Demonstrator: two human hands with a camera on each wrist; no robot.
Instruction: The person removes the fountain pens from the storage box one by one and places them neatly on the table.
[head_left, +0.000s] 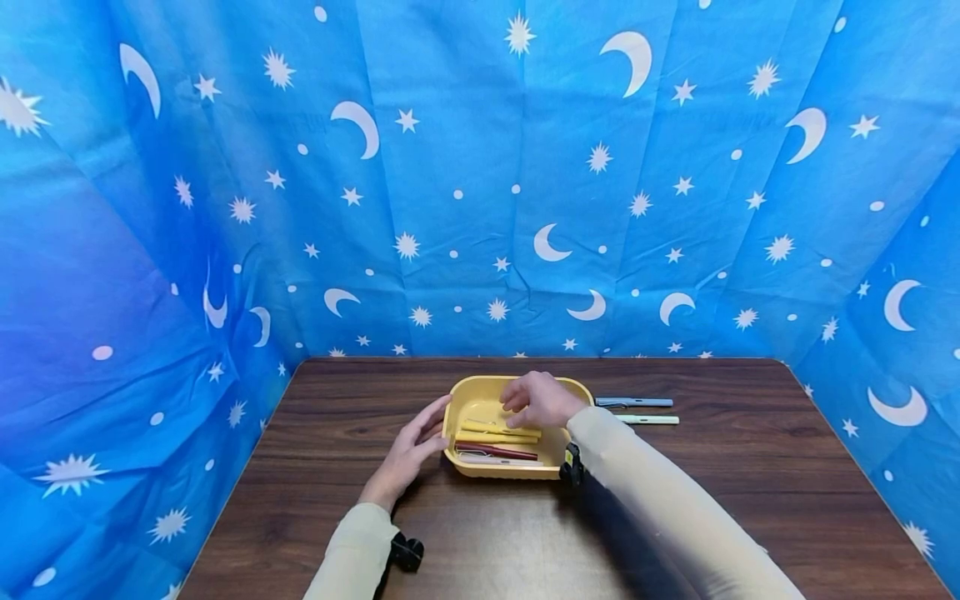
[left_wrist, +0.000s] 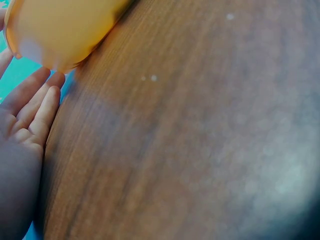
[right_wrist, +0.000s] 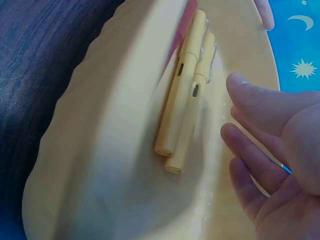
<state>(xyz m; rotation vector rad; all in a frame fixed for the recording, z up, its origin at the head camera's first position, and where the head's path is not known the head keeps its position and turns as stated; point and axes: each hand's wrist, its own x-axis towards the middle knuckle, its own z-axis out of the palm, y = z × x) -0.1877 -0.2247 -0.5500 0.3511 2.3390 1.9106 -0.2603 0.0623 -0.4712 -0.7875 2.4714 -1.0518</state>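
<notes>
A yellow plastic tray stands near the far edge of the table. My left hand rests against its left end, fingers extended; the left wrist view shows the fingertips at the tray's wall. Over the tray's inside hovers my right hand, its fingers loosely bent with nothing between them. Two yellow pens lie side by side in the tray, below the right fingertips and apart from them. Nearer the front wall are a dark red pen and a pale pen.
To the right of the tray, a blue-grey pen and a light green pen lie on the brown wood-grain table, partly hidden by the right wrist. A blue curtain with moons and stars hangs behind and at both sides.
</notes>
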